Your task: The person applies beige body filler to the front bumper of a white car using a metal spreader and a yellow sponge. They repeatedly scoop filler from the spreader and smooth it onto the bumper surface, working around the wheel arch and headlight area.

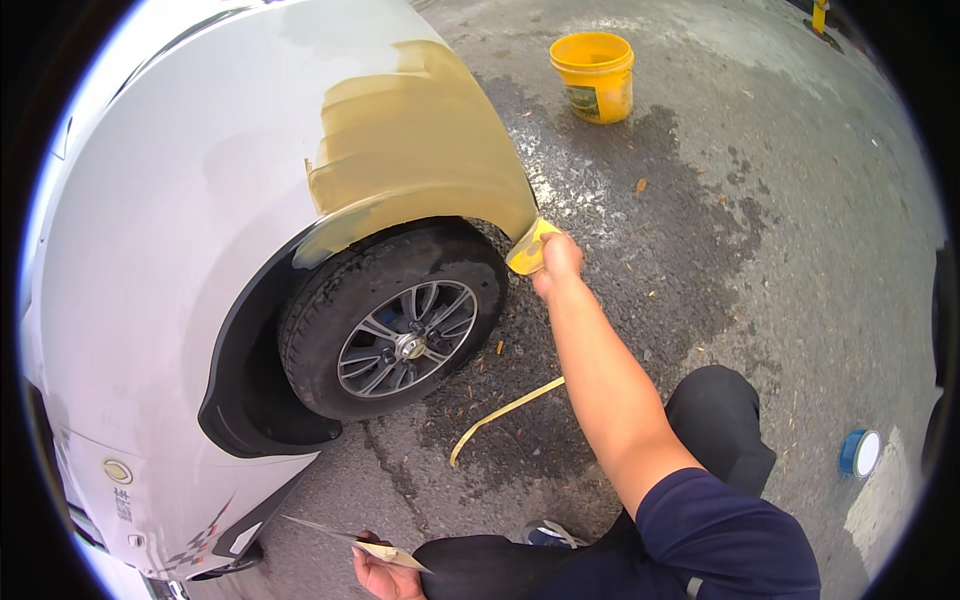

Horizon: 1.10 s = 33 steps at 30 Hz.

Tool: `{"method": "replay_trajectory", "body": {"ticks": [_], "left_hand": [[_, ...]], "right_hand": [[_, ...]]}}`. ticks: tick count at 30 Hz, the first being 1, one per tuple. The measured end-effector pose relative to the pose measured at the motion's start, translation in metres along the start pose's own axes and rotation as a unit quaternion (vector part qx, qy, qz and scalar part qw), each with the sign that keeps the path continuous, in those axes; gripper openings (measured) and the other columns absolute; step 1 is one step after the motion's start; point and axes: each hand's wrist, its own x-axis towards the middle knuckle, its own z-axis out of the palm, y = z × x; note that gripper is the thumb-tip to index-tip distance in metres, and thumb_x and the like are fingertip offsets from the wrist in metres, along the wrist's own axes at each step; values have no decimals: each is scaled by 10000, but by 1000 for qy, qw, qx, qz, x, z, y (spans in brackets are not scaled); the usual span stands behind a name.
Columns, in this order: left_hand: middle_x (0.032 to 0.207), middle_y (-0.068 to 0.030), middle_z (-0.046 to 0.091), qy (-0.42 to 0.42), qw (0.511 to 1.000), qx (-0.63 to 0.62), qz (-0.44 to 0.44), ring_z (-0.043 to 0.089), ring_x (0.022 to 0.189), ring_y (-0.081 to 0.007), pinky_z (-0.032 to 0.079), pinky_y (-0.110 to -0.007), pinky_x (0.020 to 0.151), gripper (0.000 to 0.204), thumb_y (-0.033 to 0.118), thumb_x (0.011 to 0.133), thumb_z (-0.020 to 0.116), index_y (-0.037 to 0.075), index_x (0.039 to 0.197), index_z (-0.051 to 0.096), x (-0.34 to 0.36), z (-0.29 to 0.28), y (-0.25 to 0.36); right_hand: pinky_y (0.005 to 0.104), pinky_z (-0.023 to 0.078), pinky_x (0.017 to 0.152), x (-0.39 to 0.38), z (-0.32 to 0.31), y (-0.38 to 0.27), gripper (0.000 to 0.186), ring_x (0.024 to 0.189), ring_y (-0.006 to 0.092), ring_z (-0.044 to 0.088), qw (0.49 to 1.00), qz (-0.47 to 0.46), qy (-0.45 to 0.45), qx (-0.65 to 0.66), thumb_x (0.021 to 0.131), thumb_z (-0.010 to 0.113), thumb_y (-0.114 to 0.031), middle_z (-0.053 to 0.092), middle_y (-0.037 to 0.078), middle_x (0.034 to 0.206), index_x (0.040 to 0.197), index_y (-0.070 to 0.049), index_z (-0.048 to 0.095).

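My right hand (558, 262) reaches forward and grips a yellowish sanding pad (528, 248), pressed against the lower edge of a patch of yellow filler (420, 140) on a white car's fender. The filler covers the fender above and beside the wheel arch. My left hand (380, 572) is low at the frame's bottom edge, holding a thin flat scraper or board (335, 531) smeared with filler. The black tyre with its silver alloy wheel (405, 345) sits between the two hands.
A yellow bucket (594, 76) stands on the wet asphalt beyond the fender. A loose yellow strip (500, 415) lies on the ground near the tyre. A blue roll of tape (859, 452) rests at the right. My bent knee (722, 415) is close below my right arm.
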Motion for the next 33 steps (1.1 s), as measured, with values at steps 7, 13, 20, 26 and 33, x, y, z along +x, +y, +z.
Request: {"method": "replay_trajectory", "body": {"ticks": [7,13,20,26,33], "left_hand": [[1219,-135,699,-7,1000,1,-4,719,1041,-276,618,-423,846,326,266,1039,494,21,1207,628,-1,3,1],[1183,-136,706,13,1000,-5,21,712,1041,-272,606,-406,864,320,255,1043,488,18,1206,627,0,3,-3],[1202,-79,699,-45,997,-36,-58,709,1045,-237,604,-465,835,353,345,1044,467,83,1232,612,1,-8,4],[1171,-11,697,-30,999,-24,-33,710,1043,-211,601,-498,817,352,373,1043,459,120,1243,601,2,-31,6],[1157,-4,700,-18,999,-27,-16,725,955,-155,611,-405,754,303,350,1038,497,119,1203,603,-2,-39,7]], "right_hand": [[427,528,877,3,20,8,367,1017,272,635,1000,-26,5,-14,920,448,-19,625,147,1165,1270,-6,558],[371,526,849,-36,63,7,355,957,239,643,992,-112,36,-39,913,462,-19,650,130,1092,1252,-8,568],[384,508,924,-110,115,-1,344,1068,301,617,965,-208,26,-155,943,456,-46,551,193,1214,1273,10,537],[429,419,1050,-172,140,14,310,1181,380,506,892,-374,-47,-249,934,441,5,432,249,1276,1226,86,505],[482,393,976,-236,166,55,331,1097,402,418,786,-548,-135,-252,868,510,85,421,237,1186,1199,76,519]]}}
